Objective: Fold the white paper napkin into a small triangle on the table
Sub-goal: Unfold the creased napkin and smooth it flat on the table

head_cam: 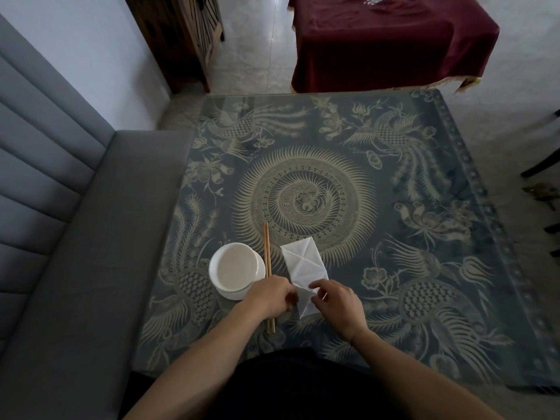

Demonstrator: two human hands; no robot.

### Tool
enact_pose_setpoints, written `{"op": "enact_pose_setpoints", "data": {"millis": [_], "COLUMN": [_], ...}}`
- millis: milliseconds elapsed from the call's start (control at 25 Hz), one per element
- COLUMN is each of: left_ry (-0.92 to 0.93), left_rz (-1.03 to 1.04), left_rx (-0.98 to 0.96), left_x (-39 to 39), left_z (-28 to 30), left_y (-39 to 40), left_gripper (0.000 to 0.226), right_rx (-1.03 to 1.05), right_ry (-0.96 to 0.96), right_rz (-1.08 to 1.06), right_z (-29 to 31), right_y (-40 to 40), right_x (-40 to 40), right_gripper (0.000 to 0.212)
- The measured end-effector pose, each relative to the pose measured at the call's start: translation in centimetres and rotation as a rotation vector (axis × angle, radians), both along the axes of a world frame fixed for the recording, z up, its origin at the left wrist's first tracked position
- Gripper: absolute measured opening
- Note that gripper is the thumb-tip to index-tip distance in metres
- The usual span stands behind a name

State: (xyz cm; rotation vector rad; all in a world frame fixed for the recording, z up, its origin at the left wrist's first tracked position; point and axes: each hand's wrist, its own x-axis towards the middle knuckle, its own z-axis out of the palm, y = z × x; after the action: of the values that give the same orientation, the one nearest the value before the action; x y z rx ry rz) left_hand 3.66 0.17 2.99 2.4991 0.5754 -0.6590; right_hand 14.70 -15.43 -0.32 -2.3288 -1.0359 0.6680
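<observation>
A white bowl (235, 269) is sitting lower left of centre, chopsticks (268, 268) lying just beside it. A grey sofa (75, 253) is occupying the left; a maroon cloth (391, 40) is draping furniture upper right.

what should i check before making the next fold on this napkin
1. Napkin lies flat at its far end, creases showing: ok.
2. Right hand pinches the near corner: ok.
3. Left hand steadies the near left edge: cannot tell, its fingertips are hidden.
4. Chopsticks lie apart from the napkin: ok, though the left hand sits over them.
5. Bowl is out of the fold's way: ok.
6. Small triangle finished: not ok, it is a long strip.
</observation>
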Motion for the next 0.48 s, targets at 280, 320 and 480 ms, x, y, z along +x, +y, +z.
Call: {"op": "enact_pose_setpoints", "data": {"millis": [280, 320, 480], "left_ry": [-0.039, -0.030, -0.018], "left_rz": [-0.250, -0.274, -0.342], "left_rx": [0.156, 0.176, 0.259], "left_x": [-0.5, -0.6, -0.7], "left_z": [-1.1, -1.2, -1.7], "left_y": [-1.1, -1.2, -1.5], "left_gripper": [0.043, 0.043, 0.042], "right_rx": [0.024, 0.030, 0.030], "right_ry": [0.086, 0.094, 0.128], "right_rz": [-0.193, -0.214, -0.332], "right_z": [-0.1, -0.2, -0.2], "right_y": [-0.1, -0.1, -0.5], "right_x": [1.1, 1.3, 2.6], "right_gripper": [0.017, 0.018, 0.015]}}
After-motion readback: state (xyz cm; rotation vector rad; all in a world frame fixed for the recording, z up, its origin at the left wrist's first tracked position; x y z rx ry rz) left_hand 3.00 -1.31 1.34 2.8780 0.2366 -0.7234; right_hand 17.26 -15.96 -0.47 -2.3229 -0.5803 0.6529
